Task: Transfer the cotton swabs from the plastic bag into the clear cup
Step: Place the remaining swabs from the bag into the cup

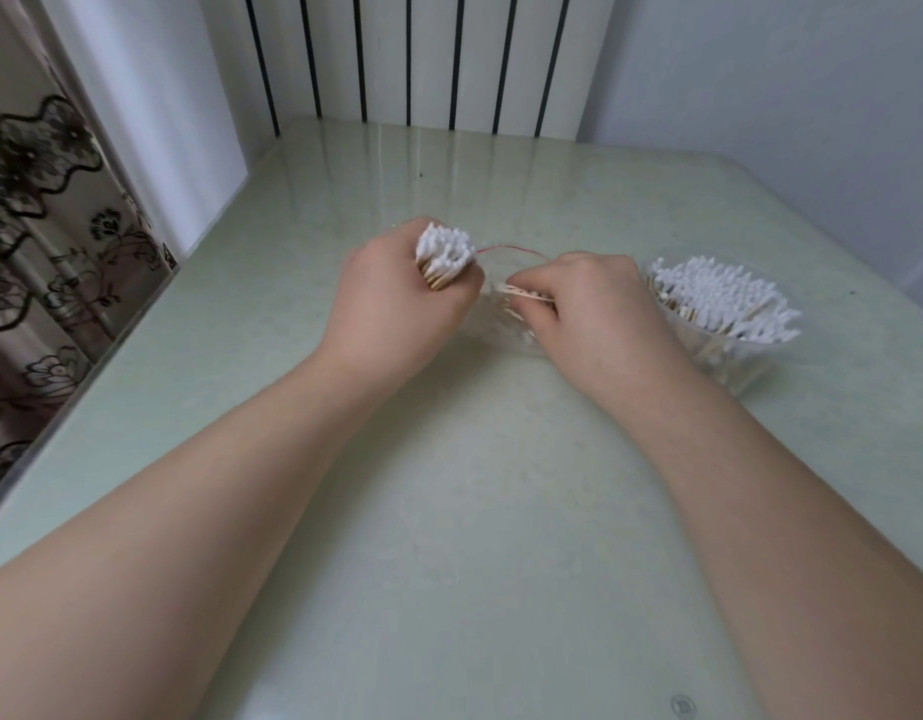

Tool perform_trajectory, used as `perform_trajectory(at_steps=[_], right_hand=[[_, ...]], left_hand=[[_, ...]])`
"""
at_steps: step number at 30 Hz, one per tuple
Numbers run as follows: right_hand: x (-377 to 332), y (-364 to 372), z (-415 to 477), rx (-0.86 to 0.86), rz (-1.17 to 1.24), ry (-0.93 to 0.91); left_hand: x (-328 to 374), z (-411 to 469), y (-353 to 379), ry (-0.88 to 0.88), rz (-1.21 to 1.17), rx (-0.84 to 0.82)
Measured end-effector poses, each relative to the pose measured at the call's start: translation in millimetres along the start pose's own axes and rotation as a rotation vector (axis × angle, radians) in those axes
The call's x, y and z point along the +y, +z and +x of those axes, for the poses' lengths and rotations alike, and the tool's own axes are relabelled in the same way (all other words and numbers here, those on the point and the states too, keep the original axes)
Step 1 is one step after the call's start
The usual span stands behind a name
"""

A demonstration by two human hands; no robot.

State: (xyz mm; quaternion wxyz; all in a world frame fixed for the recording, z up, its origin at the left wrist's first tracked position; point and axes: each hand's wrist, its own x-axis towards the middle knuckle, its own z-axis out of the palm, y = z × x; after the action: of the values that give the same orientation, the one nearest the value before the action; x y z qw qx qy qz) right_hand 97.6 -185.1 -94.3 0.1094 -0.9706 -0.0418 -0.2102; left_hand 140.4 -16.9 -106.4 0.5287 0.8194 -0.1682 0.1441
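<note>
My left hand (397, 309) grips an upright bundle of cotton swabs (444, 254), wooden sticks with white tips pointing up. Between my hands lies the clear plastic bag (501, 314) with a thin red strip at its mouth; a few swabs show inside it. My right hand (589, 309) pinches a few swabs (522, 293) at the bag's opening. To the right stands the clear cup (729, 356), packed with many swabs whose white tips fan out above its rim.
The pale green glossy table (475, 511) reaches a white radiator (412, 59) at the back. A floral curtain (38, 241) hangs beyond the table's left edge. The wall stands close behind the cup on the right.
</note>
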Motion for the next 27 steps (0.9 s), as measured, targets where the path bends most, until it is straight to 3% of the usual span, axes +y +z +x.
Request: perform_trajectory(at_steps=[6, 17, 22, 24, 27], right_hand=[[-0.7, -6.4, -2.3, 0.174, 0.177, 0.038], [-5.6, -17.9, -3.4, 0.324, 0.503, 0.232], [-9.6, -20.7, -3.9, 0.302, 0.629, 0.253], [-11.3, -19.7, -4.7, 0.274, 0.675, 0.244], [-12.9, -17.9, -5.7, 0.213, 0.720, 0.177]], left_hand=[[-8.6, 3.1, -2.6, -0.106, 0.146, -0.020], [-8.1, 2.3, -0.7, -0.105, 0.180, -0.055], [-3.4, 2.6, -1.5, 0.003, -0.066, 0.016], [1.3, -0.5, -2.8, 0.074, -0.135, -0.039], [3.3, -4.2, -2.9, 0.239, -0.059, -0.198]])
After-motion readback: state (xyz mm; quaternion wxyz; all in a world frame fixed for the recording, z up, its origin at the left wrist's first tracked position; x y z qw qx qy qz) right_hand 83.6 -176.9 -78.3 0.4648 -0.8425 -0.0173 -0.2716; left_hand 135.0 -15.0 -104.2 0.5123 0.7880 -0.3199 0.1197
